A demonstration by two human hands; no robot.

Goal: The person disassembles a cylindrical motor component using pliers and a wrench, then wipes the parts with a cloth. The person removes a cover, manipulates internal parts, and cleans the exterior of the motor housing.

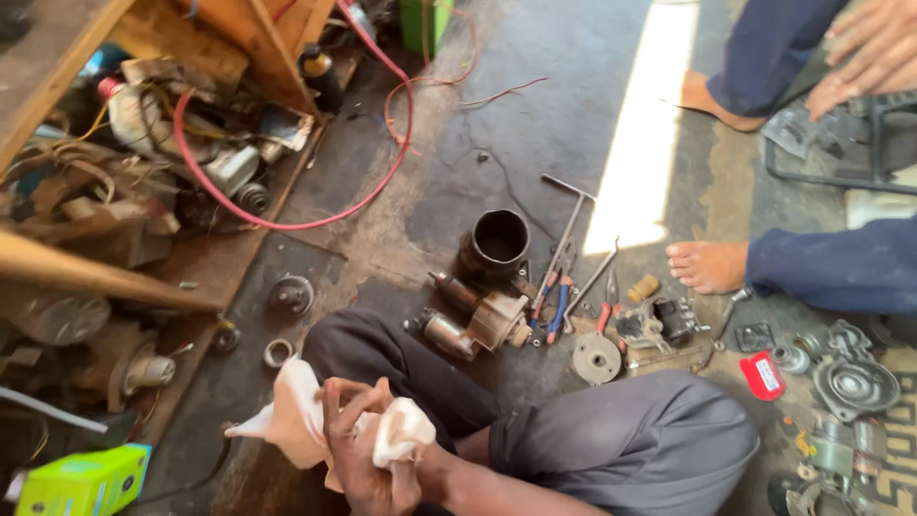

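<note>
Fingers: my hand (358, 449) has its fingers (346, 406) curled tight and pressed into a pale rag (301, 411); I cannot tell my left hand from my right, since the cloth wraps around and hides the other one.
Rag: bunched around my fist, just above my knee (382, 354), low over the floor (535, 115).
Nearby parts: a starter motor (478, 320) lies on the floor just past my knee, a black cup (497, 244) behind it.
Packages: a lime-green box (86, 483) at my lower left; a small red tag (762, 375) to the right among metal covers.

Repair workshop: tools (564, 287) and motor parts (482, 320) strewn on floor (554, 115).
</note>
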